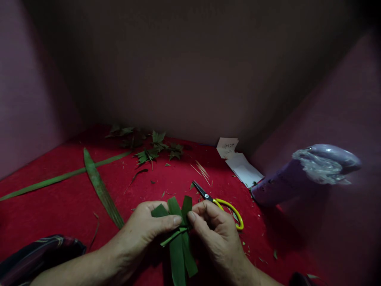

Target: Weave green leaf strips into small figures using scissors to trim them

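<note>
Green leaf strips [177, 254], crossed over one another, are held up between my two hands near the bottom middle. My left hand [145, 224] is closed on them, its thumb pressing flat on the crossing and its fingers behind. On the other side, my right hand [217, 228] pinches the edge of an upright strip with thumb and forefinger. A narrow piece juts out to the lower left from the crossing. Just beyond my right hand lie scissors [220, 203] with yellow handles and dark blades, partly covered by that hand.
Long leaves [101, 186] cross on the red cloth [143, 206] at left. Lobed leaves [157, 145] lie at the back. Thin wooden sticks [202, 170] are near white papers [244, 169]. A purple bin [276, 184] with a plastic bag stands at right, among leaf scraps.
</note>
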Motion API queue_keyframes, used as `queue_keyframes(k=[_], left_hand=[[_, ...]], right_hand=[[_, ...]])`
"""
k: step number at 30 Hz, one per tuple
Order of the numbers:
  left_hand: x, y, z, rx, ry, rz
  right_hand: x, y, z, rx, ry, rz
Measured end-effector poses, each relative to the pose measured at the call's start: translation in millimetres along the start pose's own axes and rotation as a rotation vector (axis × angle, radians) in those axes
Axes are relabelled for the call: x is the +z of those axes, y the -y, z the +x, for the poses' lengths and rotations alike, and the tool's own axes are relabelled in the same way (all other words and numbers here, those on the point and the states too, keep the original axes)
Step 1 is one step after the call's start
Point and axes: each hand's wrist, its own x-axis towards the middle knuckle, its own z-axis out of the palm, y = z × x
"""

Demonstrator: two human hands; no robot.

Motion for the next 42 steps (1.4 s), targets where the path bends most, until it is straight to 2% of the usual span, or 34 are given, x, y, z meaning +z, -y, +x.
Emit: queue_keyframes(k=[3,6,12,16,19,29,35,42], left_hand=[[-0.2,0.4,-0.4,0.011,0.025,-0.025],[-0.8,-2.0,-0.7,0.041,-0.022,0.012],[-2.6,-5.1,-0.9,0.085,-0.078,0.056],[-3.6,-3.9,0.6,0.105,-0.118,0.072],[-3.6,-3.1,0.6,0.115,-0.113,0.066],[-3.2,-5.1,-0.5,0.091,-0.098,0.094],[4.8,-11.9,-4.3,0.099,-0.144,0.184],[6.9,-12.2,-5.3,0.134,-0.118,0.217]], right_hand=[[-0.8,3.2,0.6,-0.018,0.009,-0.053],[-3.5,5.6,0.4,-0.075,0.009,-0.207],[-9.6,5.4,-2.3,-0.293,0.003,-0.618],[-8.3,7.8,-3.6,-0.450,0.014,-0.772],[-6.1,8.4,-2.7,-0.485,-0.001,-0.810],[-6.3,6.5,-4.5,-0.436,-0.030,-0.796],[-4.1,10.1,-3.1,-0.431,-0.048,-0.787],[-3.4,8.7,-3.0,-0.496,-0.078,-0.763]])
